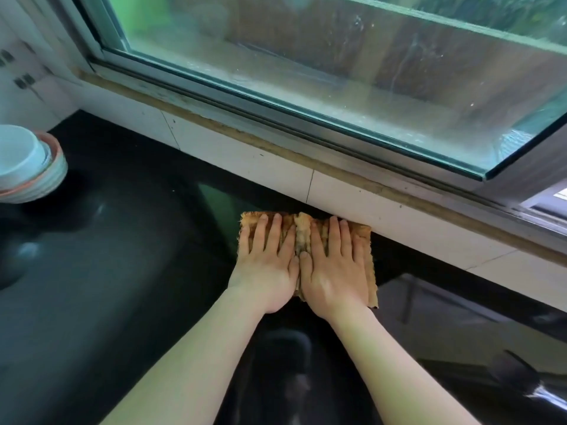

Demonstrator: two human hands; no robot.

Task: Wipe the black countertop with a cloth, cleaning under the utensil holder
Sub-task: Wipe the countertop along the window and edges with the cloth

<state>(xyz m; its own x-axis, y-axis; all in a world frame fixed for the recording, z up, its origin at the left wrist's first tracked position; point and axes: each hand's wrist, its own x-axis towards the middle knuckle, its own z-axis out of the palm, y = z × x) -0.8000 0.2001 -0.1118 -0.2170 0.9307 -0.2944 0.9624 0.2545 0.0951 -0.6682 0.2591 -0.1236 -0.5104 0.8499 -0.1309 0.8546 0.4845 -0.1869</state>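
1. Fingers first: all of ours are straight and a bit spread, lying flat on the cloth (303, 237), nothing curled or pinching. So both hands are just pressing down, not grabbing.
2. Our left hand (266, 265) and right hand (333, 268) sit palm-down side by side, thumbs touching in the middle, fingertips pointing at the back edge of the counter.
3. Both forearms come in bare from the near edge and angle toward each other, wrists pretty much flat.
4. The cloth is a tan, fuzzy-looking rag, bunched into a ridge between the two hands. Its far edge sits right up against the white tiled wall strip (276, 162) at the back edge of the black countertop (122, 240).
5. The right edge of the cloth sticks out past our right hand.
6. Over at the left edge of the counter there's a stack of bowls (29, 167), well apart from the cloth.
7. Above the tile strip runs a window (337, 65) with streaky glass.
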